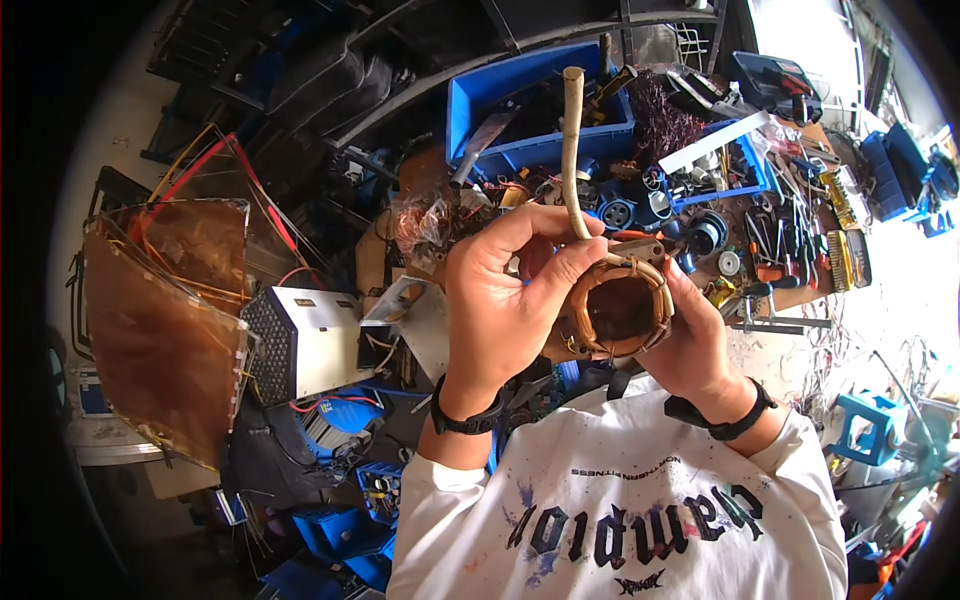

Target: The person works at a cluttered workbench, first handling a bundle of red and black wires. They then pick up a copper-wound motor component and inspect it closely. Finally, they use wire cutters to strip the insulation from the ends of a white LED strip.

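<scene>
Two bare hands meet close to the person's chest. The left hand (515,285) pinches a wooden stick (573,130) between thumb and forefinger; the right hand (700,345) grasps the right side of a wire ring (583,314). To work well, I judge, the right grip should hold the ring steady while the left presses lightly, sparing the wire. The thumb hides whether the stick's lower end touches it. Slightly bent, the stick's long axis runs away from the person, its cut end pointing toward the table's (805,296) far edge; the ring's mouth faces up. Pliers (768,271) lie toward the table's right edge, a blue bin (550,152) by its far edge.
</scene>
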Demonstrator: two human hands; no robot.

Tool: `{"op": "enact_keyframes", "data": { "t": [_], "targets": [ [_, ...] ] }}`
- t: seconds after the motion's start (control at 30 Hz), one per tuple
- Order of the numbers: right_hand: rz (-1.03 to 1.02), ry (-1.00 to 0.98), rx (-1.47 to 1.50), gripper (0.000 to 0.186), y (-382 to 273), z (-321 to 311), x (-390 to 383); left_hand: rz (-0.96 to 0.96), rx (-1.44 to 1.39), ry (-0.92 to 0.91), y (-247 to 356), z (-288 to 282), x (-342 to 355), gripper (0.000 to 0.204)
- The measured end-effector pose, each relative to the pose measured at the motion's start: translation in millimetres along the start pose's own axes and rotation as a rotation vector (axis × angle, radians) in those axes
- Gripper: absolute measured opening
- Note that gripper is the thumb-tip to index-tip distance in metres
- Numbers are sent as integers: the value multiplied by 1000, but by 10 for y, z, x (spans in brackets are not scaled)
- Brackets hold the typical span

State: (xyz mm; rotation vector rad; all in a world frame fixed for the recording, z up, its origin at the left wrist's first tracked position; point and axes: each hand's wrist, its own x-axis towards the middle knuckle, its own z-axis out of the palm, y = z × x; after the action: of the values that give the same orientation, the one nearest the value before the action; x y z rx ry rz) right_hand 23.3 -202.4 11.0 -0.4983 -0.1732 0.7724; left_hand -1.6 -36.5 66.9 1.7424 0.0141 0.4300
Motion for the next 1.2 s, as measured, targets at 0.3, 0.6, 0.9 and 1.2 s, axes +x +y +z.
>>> {"op": "enact_keyframes", "data": {
  "t": [0.3, 0.6, 0.9, 1.2],
  "targets": [
    [75, 1, 113, 52, -32, 41, 9, 2, 4, 22, -18, 17, -3, 13],
    [57, 15, 237, 51, -38, -30, -9, 155, 243, 2, 60, -94, -163, 23],
    [124, 12, 250, 51, -35, -29, 37, 331, 425, -126, 102, -106, -323, 53],
    [153, -53, 381, 53, 33, -81, 55, 377, 442, -219, 114, -64, -356, 73]
  ]
}}
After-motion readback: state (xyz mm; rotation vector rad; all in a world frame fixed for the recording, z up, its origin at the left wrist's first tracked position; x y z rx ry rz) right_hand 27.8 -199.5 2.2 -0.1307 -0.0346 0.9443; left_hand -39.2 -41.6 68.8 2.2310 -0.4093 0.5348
